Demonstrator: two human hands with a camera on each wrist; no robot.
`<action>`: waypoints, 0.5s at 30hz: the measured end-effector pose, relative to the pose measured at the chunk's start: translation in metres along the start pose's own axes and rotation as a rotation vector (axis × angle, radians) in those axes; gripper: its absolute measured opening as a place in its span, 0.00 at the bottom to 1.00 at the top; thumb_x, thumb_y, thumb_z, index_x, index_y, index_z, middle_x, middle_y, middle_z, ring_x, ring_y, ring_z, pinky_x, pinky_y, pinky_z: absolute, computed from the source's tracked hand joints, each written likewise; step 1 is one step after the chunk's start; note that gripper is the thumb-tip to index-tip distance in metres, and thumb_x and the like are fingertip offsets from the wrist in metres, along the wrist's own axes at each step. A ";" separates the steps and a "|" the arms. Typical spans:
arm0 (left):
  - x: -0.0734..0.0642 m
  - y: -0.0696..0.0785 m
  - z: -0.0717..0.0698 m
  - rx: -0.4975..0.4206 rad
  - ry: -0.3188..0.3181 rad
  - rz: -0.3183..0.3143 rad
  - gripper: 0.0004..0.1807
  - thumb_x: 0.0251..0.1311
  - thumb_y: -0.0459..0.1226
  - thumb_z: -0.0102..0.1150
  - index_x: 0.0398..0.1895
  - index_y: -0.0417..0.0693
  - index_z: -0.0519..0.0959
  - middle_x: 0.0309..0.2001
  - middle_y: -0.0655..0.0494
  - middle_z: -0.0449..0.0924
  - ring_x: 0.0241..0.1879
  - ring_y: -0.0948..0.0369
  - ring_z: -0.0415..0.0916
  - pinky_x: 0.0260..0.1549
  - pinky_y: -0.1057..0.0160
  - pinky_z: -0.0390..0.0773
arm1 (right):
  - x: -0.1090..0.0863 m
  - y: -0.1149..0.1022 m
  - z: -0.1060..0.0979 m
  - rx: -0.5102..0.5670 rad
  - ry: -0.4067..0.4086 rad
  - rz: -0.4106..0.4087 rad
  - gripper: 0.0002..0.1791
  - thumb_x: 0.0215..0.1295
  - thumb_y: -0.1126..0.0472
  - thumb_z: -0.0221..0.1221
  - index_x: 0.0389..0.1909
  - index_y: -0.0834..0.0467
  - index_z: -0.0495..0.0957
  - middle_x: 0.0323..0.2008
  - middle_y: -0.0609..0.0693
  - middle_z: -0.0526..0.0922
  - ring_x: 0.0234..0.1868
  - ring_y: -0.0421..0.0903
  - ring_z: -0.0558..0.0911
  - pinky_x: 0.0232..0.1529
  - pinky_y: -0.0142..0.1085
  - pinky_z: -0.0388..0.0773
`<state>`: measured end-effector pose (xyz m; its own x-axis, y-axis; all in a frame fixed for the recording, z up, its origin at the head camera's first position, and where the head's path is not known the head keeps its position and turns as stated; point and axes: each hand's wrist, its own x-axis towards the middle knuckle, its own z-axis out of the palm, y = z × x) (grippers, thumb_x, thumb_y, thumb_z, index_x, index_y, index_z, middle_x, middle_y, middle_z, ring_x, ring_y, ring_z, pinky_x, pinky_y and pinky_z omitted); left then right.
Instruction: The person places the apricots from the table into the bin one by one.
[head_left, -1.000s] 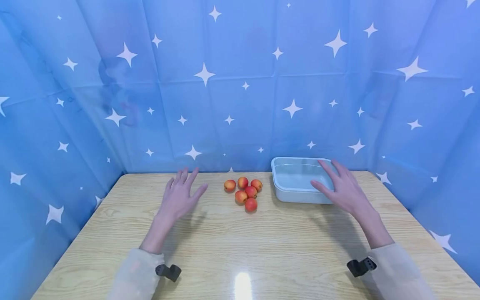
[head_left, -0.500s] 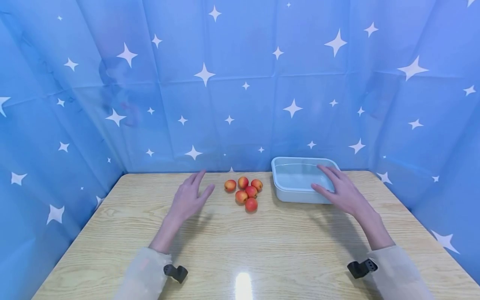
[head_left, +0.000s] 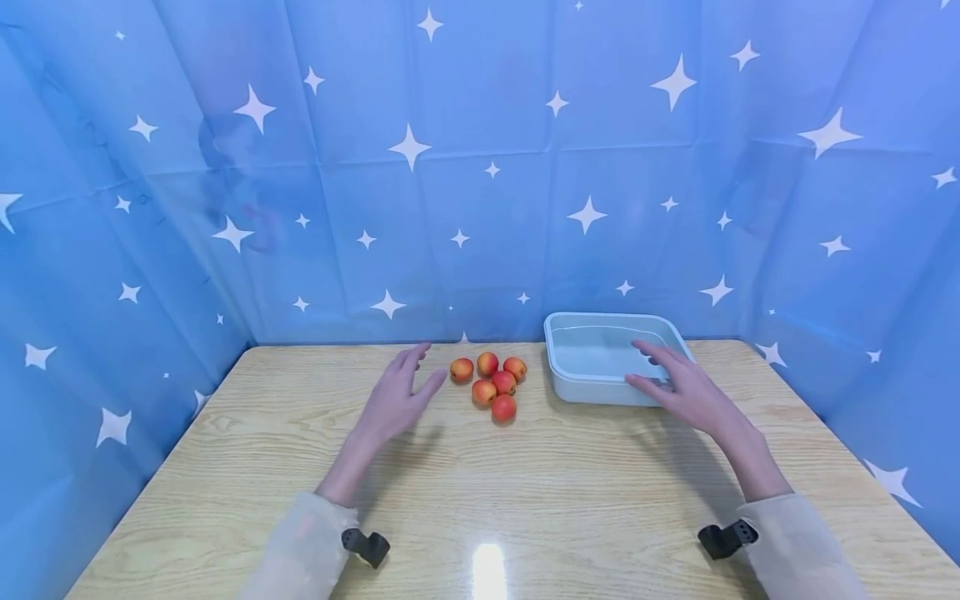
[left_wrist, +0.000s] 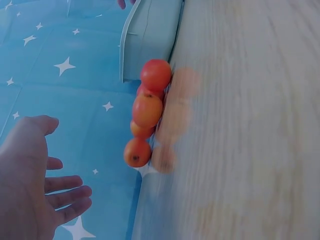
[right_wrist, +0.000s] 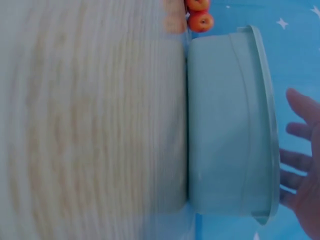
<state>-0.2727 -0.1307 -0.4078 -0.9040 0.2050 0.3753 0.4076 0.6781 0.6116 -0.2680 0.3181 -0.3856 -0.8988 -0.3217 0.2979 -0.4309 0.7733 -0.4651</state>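
Several small red-and-yellow apples [head_left: 483, 392] sit bunched on the table in the head view. Just left of them, my left hand [head_left: 395, 402] hovers above the wood, thumb apart from the loosely bent fingers, holding nothing. The left wrist view shows that hand [left_wrist: 35, 185] with a gap between it and the apples [left_wrist: 147, 111]. To the right of the fruit stands a pale blue rectangular tub [head_left: 600, 390]. My right hand [head_left: 693, 392] hangs over its front right corner, fingers spread and nothing in them. In the right wrist view the fingers [right_wrist: 295, 160] are near the tub's rim [right_wrist: 272, 125].
The wooden table [head_left: 480, 483] reaches back to a blue curtain [head_left: 480, 167] printed with white stars. A curtain also hangs on each side. Each sleeve carries a small black wrist camera [head_left: 366, 547]. A bright light reflection lies at the table's front.
My left hand has moved right, closer to the apples, and its fingers have drawn together. My right hand has stayed over the tub, its fingers a little more bent. Apples and tub have not moved.
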 end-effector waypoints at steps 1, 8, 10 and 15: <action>0.000 0.001 0.002 -0.016 0.002 0.002 0.35 0.73 0.56 0.50 0.75 0.45 0.64 0.68 0.45 0.69 0.64 0.47 0.70 0.59 0.42 0.73 | 0.000 0.001 0.000 0.006 -0.001 -0.001 0.38 0.74 0.47 0.58 0.77 0.58 0.59 0.71 0.64 0.65 0.65 0.67 0.71 0.59 0.66 0.69; 0.002 0.007 0.016 -0.082 -0.024 -0.002 0.34 0.72 0.54 0.54 0.73 0.44 0.66 0.64 0.45 0.72 0.58 0.49 0.74 0.55 0.48 0.77 | -0.001 0.006 0.002 0.035 0.004 -0.022 0.35 0.74 0.50 0.58 0.75 0.62 0.62 0.69 0.66 0.69 0.62 0.68 0.73 0.57 0.64 0.73; 0.002 0.008 0.019 -0.101 -0.031 -0.004 0.33 0.72 0.53 0.55 0.72 0.44 0.67 0.62 0.44 0.73 0.56 0.49 0.75 0.54 0.50 0.78 | -0.001 0.007 0.001 0.030 0.006 -0.028 0.34 0.74 0.51 0.58 0.74 0.63 0.63 0.67 0.66 0.70 0.61 0.67 0.74 0.56 0.64 0.73; 0.003 0.010 0.028 -0.178 -0.047 0.021 0.31 0.71 0.49 0.58 0.69 0.40 0.69 0.56 0.41 0.77 0.51 0.50 0.76 0.51 0.50 0.79 | -0.003 0.006 0.000 0.026 0.003 -0.031 0.33 0.74 0.52 0.59 0.72 0.64 0.64 0.65 0.68 0.73 0.59 0.66 0.76 0.55 0.63 0.73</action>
<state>-0.2753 -0.1038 -0.4203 -0.8984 0.2530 0.3590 0.4391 0.5386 0.7191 -0.2678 0.3241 -0.3896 -0.8846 -0.3439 0.3149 -0.4607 0.7485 -0.4769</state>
